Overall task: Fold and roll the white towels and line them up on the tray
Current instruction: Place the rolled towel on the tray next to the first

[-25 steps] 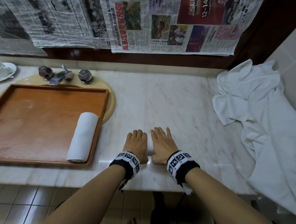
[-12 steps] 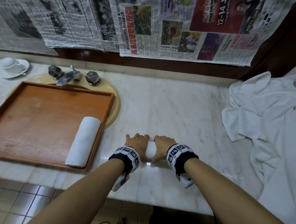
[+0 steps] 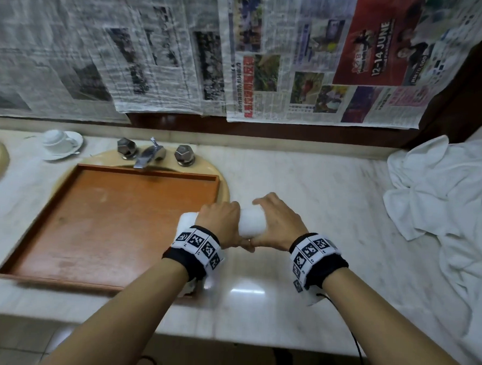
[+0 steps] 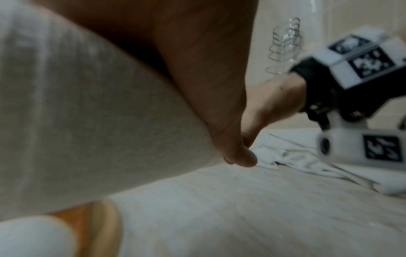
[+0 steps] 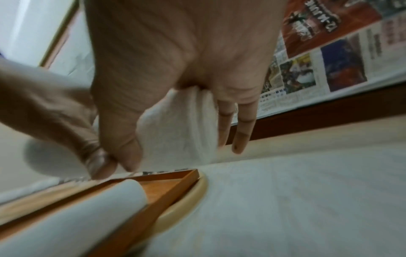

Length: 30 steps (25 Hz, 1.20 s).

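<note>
On the red advertisement (image 3: 381,41) of the newspaper sheets (image 3: 309,74) hung on the wall, "12-14 JUNE" is read in white letters. The same advertisement (image 5: 325,24) is seen upside down from the right wrist. The remaining newsprint is too blurred to be read.

A white towel roll (image 3: 251,223) hung clear of the counter (image 3: 303,202), held crosswise just off the tray's right edge. A second roll (image 5: 72,217) lay inside the wooden tray (image 3: 114,226) against its right rim, lengthwise along it, partly hidden. Loose white towels (image 3: 443,198) lay crumpled in a heap at the counter's right end
</note>
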Each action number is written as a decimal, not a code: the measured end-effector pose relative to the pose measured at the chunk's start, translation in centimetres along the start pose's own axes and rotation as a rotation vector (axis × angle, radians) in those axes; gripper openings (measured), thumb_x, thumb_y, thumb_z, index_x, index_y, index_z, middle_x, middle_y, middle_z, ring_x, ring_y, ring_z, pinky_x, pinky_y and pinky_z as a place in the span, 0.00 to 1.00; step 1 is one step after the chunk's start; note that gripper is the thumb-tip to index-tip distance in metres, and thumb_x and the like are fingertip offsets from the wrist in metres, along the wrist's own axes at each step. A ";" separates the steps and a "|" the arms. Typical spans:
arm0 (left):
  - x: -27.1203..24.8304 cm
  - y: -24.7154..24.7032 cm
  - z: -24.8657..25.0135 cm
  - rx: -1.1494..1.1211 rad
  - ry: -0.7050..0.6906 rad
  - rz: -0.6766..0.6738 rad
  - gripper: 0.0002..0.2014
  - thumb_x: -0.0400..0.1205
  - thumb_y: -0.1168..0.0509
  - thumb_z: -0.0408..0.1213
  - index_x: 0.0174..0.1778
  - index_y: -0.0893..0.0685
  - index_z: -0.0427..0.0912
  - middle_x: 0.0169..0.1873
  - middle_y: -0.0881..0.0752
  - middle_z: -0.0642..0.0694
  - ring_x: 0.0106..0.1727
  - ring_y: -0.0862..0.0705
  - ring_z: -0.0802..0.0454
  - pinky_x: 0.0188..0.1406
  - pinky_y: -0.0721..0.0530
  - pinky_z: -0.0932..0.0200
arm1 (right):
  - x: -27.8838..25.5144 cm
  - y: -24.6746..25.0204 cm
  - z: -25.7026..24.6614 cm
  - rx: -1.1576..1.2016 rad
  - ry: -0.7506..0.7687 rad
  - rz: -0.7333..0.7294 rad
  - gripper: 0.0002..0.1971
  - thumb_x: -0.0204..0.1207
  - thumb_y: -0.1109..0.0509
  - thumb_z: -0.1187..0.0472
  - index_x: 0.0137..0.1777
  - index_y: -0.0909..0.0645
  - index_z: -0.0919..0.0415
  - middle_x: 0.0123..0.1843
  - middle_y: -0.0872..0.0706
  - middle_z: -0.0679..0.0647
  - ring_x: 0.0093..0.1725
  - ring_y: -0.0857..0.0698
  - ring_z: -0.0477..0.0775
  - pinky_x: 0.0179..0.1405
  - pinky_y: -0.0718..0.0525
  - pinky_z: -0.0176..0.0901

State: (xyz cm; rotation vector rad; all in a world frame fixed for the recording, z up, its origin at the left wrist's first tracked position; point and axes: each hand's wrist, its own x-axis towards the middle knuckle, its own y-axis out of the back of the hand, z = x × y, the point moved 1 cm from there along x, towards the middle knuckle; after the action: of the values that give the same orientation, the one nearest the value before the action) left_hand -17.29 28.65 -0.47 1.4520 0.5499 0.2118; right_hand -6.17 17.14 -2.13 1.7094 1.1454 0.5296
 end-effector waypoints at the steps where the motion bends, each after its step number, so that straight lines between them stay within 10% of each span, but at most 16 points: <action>1: -0.9 0.1 -2.2 -0.045 0.046 0.019 0.43 0.59 0.28 0.75 0.57 0.25 0.44 0.47 0.16 0.49 0.48 0.14 0.46 0.39 0.25 0.55 | 0.1 -1.0 -0.9 0.126 -0.025 0.073 0.48 0.55 0.18 0.44 0.76 0.35 0.51 0.69 0.32 0.48 0.65 0.24 0.52 0.58 0.19 0.55; 9: -6.0 -6.1 -16.5 -0.711 0.565 0.060 0.34 0.78 0.35 0.62 0.62 0.22 0.30 0.49 0.16 0.38 0.41 0.21 0.43 0.35 0.28 0.57 | 0.6 -11.0 -9.8 0.703 -0.412 -0.067 0.30 0.84 0.40 0.45 0.82 0.39 0.59 0.80 0.32 0.59 0.77 0.30 0.58 0.74 0.33 0.48; 19: -6.5 -10.2 -16.5 -0.988 0.563 -0.135 0.26 0.84 0.42 0.59 0.47 0.21 0.34 0.35 0.18 0.42 0.39 0.19 0.43 0.39 0.24 0.55 | 0.7 -14.3 -13.3 0.811 -0.517 -0.054 0.29 0.87 0.49 0.45 0.85 0.45 0.55 0.83 0.35 0.55 0.79 0.32 0.60 0.74 0.35 0.46; 25: -6.7 -10.0 -15.8 -0.990 0.566 -0.118 0.26 0.85 0.42 0.58 0.47 0.21 0.33 0.44 0.17 0.37 0.42 0.18 0.42 0.37 0.22 0.54 | 1.1 -15.0 -13.3 0.812 -0.526 -0.038 0.27 0.86 0.49 0.44 0.83 0.43 0.52 0.80 0.30 0.56 0.75 0.27 0.62 0.74 0.30 0.52; 30: -6.6 -10.7 -16.8 -0.841 0.488 -0.146 0.36 0.83 0.47 0.65 0.54 0.16 0.31 0.54 0.14 0.34 0.53 0.16 0.38 0.55 0.16 0.45 | 1.2 -15.1 -13.5 0.823 -0.550 -0.036 0.27 0.86 0.49 0.44 0.82 0.42 0.50 0.78 0.27 0.56 0.73 0.25 0.62 0.73 0.29 0.53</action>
State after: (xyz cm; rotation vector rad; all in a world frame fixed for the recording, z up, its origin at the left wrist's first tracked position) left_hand -32.92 39.02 -9.77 0.5305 0.8281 0.6086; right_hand -22.75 25.88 -9.88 2.3075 1.0305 -0.5049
